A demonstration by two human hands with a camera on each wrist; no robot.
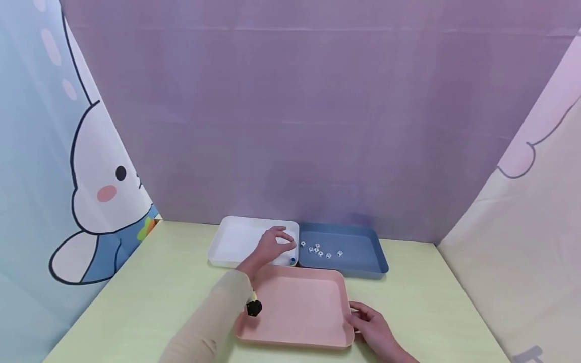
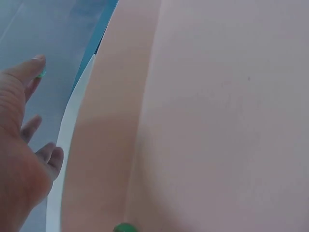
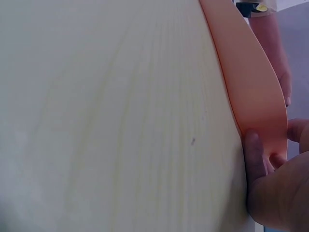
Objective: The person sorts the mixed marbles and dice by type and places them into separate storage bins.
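My left hand (image 1: 271, 245) is over the right part of the white tray (image 1: 231, 241). Thumb and forefinger come together on a small green piece (image 2: 42, 73), mostly hidden by the fingertips; its kind is unclear. Below that hand, a small dark blue piece (image 1: 292, 260) lies in the white tray's near right corner. The pink tray (image 1: 299, 307) stands in front, with my right hand (image 1: 373, 326) gripping its right rim near the front corner. In the right wrist view, fingers (image 3: 254, 150) press the tray's outer wall (image 3: 256, 82).
A blue-grey tray (image 1: 363, 247) adjoins the white one on the right, with several white dice (image 1: 320, 254) in it. A green rounded thing (image 2: 125, 227) shows at the left wrist view's lower edge. A purple cloth (image 1: 290, 126) hangs behind the table (image 1: 422, 302).
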